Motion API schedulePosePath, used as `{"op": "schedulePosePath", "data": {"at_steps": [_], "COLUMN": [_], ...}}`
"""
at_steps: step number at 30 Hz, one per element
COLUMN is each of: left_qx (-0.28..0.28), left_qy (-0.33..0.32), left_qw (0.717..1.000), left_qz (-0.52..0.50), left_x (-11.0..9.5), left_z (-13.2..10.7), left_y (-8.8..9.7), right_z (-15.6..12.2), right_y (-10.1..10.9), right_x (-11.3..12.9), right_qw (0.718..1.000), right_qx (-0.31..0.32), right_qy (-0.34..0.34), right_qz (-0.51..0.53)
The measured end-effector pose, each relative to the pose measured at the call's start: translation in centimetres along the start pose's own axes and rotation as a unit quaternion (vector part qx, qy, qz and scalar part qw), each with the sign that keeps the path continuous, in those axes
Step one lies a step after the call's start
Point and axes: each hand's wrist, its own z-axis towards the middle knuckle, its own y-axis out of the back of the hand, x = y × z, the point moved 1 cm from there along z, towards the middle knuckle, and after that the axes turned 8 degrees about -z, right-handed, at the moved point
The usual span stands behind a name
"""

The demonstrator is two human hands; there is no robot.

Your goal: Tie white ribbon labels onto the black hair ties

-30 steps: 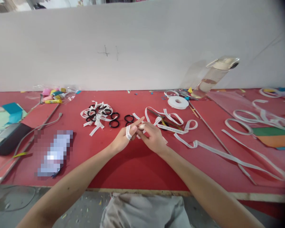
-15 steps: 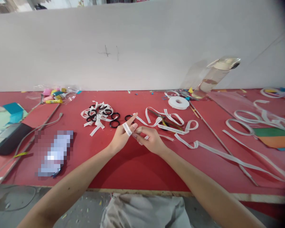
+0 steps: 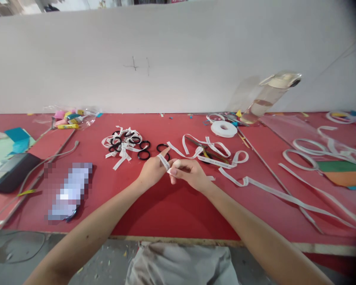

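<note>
My left hand (image 3: 152,171) rests over the red table (image 3: 166,206) with its index finger pointing forward. A short piece of printed white ribbon (image 3: 164,161) is wrapped round that finger. My right hand (image 3: 187,173) is closed, its fingertips pinching the ribbon's end against the left finger. Just beyond the fingertips lie two loose black rings (image 3: 162,147). A longer printed white ribbon (image 3: 213,152) curls on the table behind my right hand.
A pile of black rings tied with white ribbon (image 3: 123,143) lies at centre left. A white tape roll (image 3: 223,128), a tilted clear bottle (image 3: 265,97), scissors, ribbon loops (image 3: 302,144), coloured paper (image 3: 341,170) and a dark case (image 3: 10,172) lie about. A white wall stands behind.
The ribbon loop has slid along my left index finger and now sits at a slant. My right hand has drawn in close and pinches the ribbon end.
</note>
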Motion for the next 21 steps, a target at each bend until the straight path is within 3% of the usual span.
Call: {"op": "schedulePosePath", "data": {"at_steps": [4, 7, 16, 21], "left_qx": [0.044, 0.077, 0.104, 0.133], "left_qy": [0.009, 0.003, -0.048, -0.073], "left_qw": [0.982, 0.964, 0.944, 0.934], "left_qz": [0.182, 0.253, 0.31, 0.323], "left_x": [-0.4, -1.0, -0.7, -0.6], "left_z": [-0.2, -0.4, -0.4, -0.5], "left_y": [0.0, -0.1, -0.3, -0.6], "right_z": [0.1, 0.1, 0.1, 0.2], "right_y": [0.4, 0.8, 1.6, 1.8], "right_x": [0.0, 0.1, 0.3, 0.4], "right_qw": [0.994, 0.993, 0.997, 0.998], "right_qx": [0.013, -0.003, 0.056, 0.04], "right_qy": [-0.032, -0.05, -0.048, -0.045], "right_qz": [0.106, 0.103, 0.029, 0.003]}}
